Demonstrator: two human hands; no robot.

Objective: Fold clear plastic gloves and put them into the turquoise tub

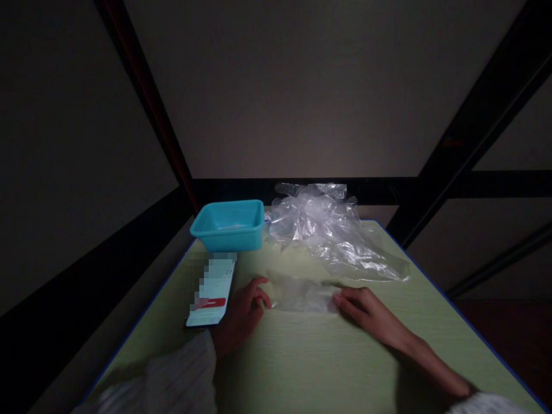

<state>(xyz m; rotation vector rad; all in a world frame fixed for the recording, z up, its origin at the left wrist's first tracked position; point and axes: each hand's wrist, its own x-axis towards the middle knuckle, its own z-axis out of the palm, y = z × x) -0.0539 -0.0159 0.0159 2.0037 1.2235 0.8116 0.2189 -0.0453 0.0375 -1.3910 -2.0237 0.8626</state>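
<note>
A small clear plastic sheet or bag [302,294] lies flat on the pale green table [328,368] between my hands. My left hand [242,313] rests at its left end, fingers curled with the tips touching the plastic. My right hand [366,310] lies at its right end, fingers stretched out and pressed on the edge. Whether either hand pinches the plastic is hard to tell in the dim light.
A turquoise plastic tub [228,225] stands at the back left of the table. A heap of crumpled clear plastic bags [328,230] lies at the back. A phone [213,290] with a lit screen lies left of my left hand. Dark frame bars surround the table.
</note>
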